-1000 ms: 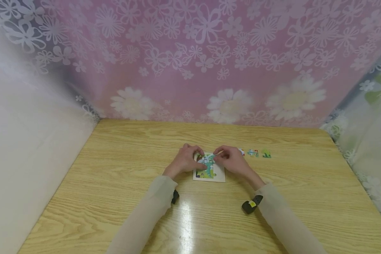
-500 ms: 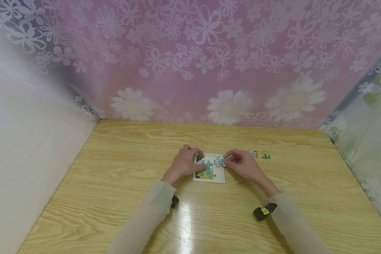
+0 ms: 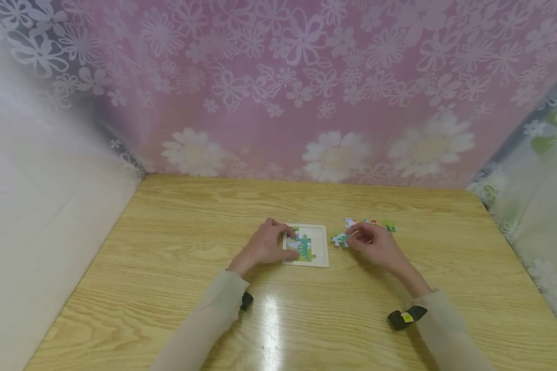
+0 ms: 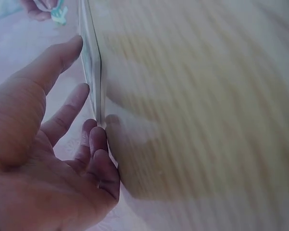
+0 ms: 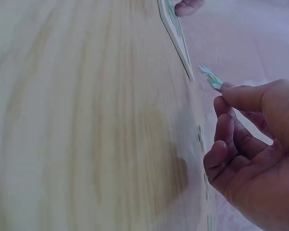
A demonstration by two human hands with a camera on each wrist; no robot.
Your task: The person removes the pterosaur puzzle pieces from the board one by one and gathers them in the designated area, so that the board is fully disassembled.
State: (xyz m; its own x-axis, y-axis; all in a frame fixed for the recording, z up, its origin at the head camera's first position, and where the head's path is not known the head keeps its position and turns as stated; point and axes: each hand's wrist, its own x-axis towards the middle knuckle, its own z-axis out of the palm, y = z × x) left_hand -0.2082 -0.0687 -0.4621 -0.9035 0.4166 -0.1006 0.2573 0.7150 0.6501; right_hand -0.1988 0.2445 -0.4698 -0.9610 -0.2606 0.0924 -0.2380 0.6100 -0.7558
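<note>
A square, white-rimmed puzzle board (image 3: 321,252) lies on the table with several joined green and teal pieces in its left part. My left hand (image 3: 263,245) rests at its left edge. In the left wrist view its thumb and index fingertip touch the board's face, and the other fingers bend against the rim. To the right of the board, my right hand (image 3: 377,246) pinches a teal and white puzzle piece (image 3: 340,240) between thumb and finger. The right wrist view shows that puzzle piece (image 5: 210,78) raised off the table.
Loose pieces lie behind the right hand: a whitish piece (image 3: 349,222), a mostly hidden one with red, and a green piece (image 3: 389,225). The wood-grain table (image 3: 204,206) meets a pink flowered curtain (image 3: 269,103) at the back.
My right hand has moved right, off the board, taking the teal and white piece with it. The left hand stays at the board's left edge, with its thumb slightly lower.
</note>
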